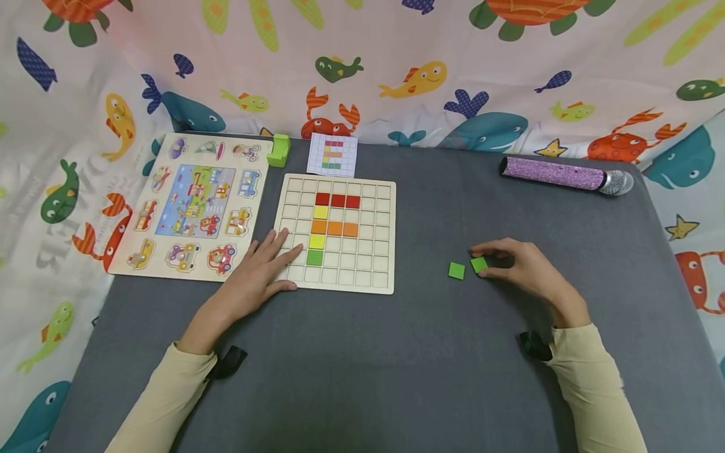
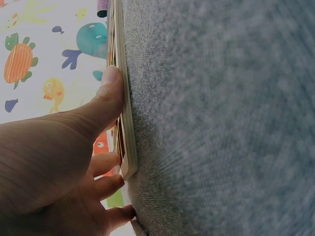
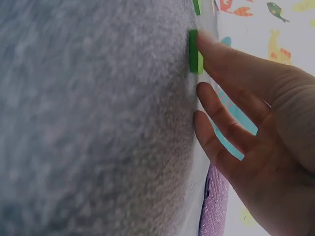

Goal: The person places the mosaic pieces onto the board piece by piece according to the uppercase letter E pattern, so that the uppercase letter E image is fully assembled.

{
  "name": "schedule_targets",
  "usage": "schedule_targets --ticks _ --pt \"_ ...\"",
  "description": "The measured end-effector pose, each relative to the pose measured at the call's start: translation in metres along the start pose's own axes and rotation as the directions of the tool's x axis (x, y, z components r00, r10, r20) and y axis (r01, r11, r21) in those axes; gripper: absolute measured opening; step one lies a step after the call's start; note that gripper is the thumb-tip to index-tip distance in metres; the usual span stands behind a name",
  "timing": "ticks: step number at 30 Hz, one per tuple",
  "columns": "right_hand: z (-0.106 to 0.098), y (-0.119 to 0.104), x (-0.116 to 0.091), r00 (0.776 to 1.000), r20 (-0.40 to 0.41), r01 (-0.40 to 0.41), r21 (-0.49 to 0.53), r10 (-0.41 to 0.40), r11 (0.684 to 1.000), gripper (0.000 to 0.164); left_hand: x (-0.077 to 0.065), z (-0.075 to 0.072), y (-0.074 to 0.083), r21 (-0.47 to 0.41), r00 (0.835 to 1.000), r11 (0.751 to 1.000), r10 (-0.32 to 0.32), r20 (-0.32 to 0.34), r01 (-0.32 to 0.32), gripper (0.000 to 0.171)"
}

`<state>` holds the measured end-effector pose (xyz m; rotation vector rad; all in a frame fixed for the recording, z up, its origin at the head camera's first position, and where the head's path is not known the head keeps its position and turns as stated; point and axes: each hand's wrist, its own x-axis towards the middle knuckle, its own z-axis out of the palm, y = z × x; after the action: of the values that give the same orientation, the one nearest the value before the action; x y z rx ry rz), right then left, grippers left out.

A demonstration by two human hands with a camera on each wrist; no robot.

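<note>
A wooden grid board (image 1: pixel 362 280) lies on the table with red, yellow, orange and green square tiles in some cells. My left hand (image 1: pixel 252 277) rests spread over its lower left corner, fingers straight; in the left wrist view the thumb (image 2: pixel 112 88) lies along the board's edge. To the right of the board, my right hand (image 1: pixel 518 267) pinches a green square tile (image 1: pixel 479 264) between thumb and index finger, low at the tabletop. Just left of it lies another green tile (image 1: pixel 455 270). The right wrist view shows the pinched tile (image 3: pixel 194 51) from the side, at the fingertips.
A vehicle puzzle board (image 1: pixel 136 261) lies left of the grid board. Behind are a light green block (image 1: pixel 279 151) and a pattern card (image 1: pixel 313 165) with a coloured design. A purple glittery microphone (image 1: pixel 557 173) lies at the back right. A sea-animal curtain (image 1: pixel 385 38) borders the grey table.
</note>
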<state>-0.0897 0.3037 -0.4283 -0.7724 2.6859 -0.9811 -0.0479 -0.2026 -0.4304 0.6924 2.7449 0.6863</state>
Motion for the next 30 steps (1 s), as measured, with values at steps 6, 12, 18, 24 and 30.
schedule_targets --ticks 6,12,18,24,30 --pt "-0.002 -0.006 0.010 0.997 0.023 -0.066 -0.026 0.067 0.997 0.039 0.001 0.001 -0.001 -0.002 1.000 1.000 0.003 -0.003 -0.003 0.072" --pt "-0.013 -0.012 0.026 0.982 0.144 -0.122 -0.010 0.123 0.992 0.034 0.001 0.000 -0.002 0.000 1.000 1.000 0.003 0.001 -0.003 0.072" --pt "-0.018 -0.026 0.046 0.980 0.181 -0.082 -0.018 0.084 0.996 0.032 0.001 0.000 -0.001 -0.007 1.000 1.000 0.001 0.006 -0.001 0.071" --pt "-0.011 -0.042 0.072 0.994 0.086 -0.061 -0.014 0.062 0.998 0.031 0.000 0.000 -0.002 -0.002 1.000 1.000 0.006 -0.003 -0.006 0.070" --pt "0.007 -0.059 0.099 0.997 0.076 -0.027 0.029 0.025 0.999 0.033 0.000 0.000 -0.002 -0.008 1.000 1.000 0.003 -0.005 -0.003 0.071"
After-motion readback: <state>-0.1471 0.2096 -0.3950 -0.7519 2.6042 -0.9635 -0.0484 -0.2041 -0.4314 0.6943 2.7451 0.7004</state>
